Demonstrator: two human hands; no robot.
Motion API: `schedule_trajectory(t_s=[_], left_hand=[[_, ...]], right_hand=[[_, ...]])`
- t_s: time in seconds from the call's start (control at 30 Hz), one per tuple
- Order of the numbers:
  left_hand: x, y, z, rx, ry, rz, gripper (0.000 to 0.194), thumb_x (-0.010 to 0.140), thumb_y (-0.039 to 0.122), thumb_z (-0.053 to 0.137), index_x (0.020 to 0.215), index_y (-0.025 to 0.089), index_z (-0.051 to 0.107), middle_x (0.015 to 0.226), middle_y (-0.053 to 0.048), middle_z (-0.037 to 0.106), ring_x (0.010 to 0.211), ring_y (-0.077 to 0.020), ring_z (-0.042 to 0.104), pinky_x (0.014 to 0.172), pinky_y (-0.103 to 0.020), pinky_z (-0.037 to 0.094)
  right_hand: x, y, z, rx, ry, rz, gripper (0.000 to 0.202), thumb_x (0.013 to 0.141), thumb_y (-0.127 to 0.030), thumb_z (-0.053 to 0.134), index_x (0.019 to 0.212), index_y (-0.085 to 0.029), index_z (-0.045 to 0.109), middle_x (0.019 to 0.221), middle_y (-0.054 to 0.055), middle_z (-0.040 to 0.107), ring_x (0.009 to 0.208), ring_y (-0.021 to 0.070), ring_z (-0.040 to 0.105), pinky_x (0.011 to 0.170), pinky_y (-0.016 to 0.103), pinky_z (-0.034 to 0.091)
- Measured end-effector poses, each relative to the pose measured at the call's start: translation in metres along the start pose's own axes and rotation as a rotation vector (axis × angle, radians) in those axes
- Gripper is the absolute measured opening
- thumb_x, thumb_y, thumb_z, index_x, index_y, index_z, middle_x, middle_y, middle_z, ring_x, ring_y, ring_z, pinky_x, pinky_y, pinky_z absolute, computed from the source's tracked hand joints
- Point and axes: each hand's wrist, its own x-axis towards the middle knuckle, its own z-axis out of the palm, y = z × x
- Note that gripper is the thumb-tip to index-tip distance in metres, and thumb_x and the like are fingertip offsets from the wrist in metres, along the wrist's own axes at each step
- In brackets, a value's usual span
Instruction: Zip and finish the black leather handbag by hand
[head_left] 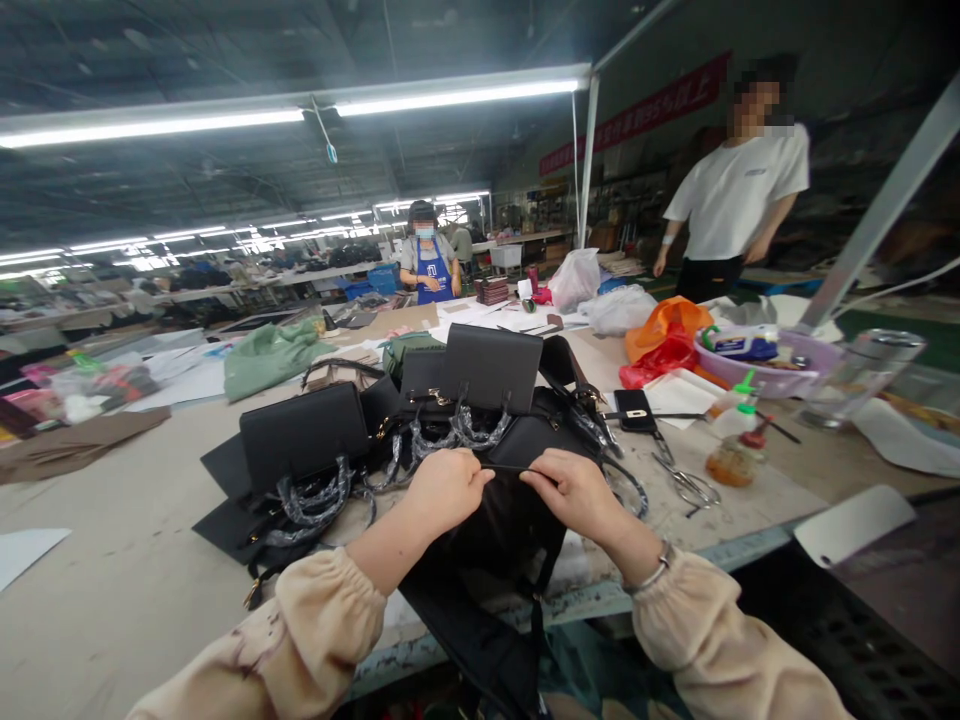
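Left hand (446, 490): fingers curled tight, knuckles up, pinching the near edge of a black bag (517, 450) at the table's front edge. Right hand (574, 492): fingers likewise closed on the same edge, thumb and forefinger nipping it just right of the left hand. The two hands sit close, nearly touching. The bag lies flat between them, its lower part draping off the table (112, 590) toward my lap.

Behind it, more black bags (304, 435) stand and lie in a heap, handles wrapped in clear crinkled film. Scissors (686, 485) lie just right of the right hand; a small amber bottle (731, 460) stands beyond them. A lilac basin (817, 360) holds odds and ends, with an orange plastic bag (664, 330) beside it.

Table is long, pale, matte, scuffed. Room is a workshop hall: strip lights overhead, rows of benches. One person in a blue apron (429, 265) stands at the far end; another in a white shirt (739, 190) stands to the right.

Bags look smooth, stiff, rectangular, with metal fittings. Cream sleeves have gathered cuffs; a bracelet is on the right wrist.
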Motion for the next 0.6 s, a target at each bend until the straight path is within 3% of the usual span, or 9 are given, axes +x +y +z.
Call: schedule_trajectory(t_s=[0.2,0.43,0.6], left_hand=[[0.001,0.003,0.000,0.030,0.000,-0.010,0.037,0.088,0.038,0.042,0.074,0.015,0.067,0.079,-0.007,0.067,0.072,-0.0185,0.062,0.068,-0.028,0.043],[-0.001,0.005,-0.002,0.026,-0.001,-0.017,0.036,0.088,0.037,0.042,0.073,0.015,0.067,0.079,-0.006,0.067,0.073,-0.0182,0.062,0.067,-0.028,0.043],[-0.001,0.006,-0.003,0.025,-0.004,-0.025,0.038,0.088,0.037,0.041,0.073,0.015,0.067,0.080,-0.007,0.067,0.072,-0.0175,0.061,0.067,-0.027,0.043]], right_hand=[[-0.002,0.000,0.000,-0.030,0.006,0.034,0.031,0.091,-0.035,0.047,0.068,-0.019,0.058,0.067,0.001,0.056,0.068,0.0134,0.053,0.062,0.024,0.036],[0.002,-0.005,-0.012,-0.033,-0.084,0.020,0.032,0.088,-0.047,0.048,0.082,-0.022,0.067,0.073,0.002,0.062,0.070,0.0139,0.057,0.063,0.023,0.039],[0.012,-0.014,-0.004,-0.149,-0.072,-0.014,0.031,0.091,-0.039,0.046,0.077,-0.021,0.066,0.072,0.002,0.062,0.071,0.0136,0.057,0.063,0.024,0.035]])
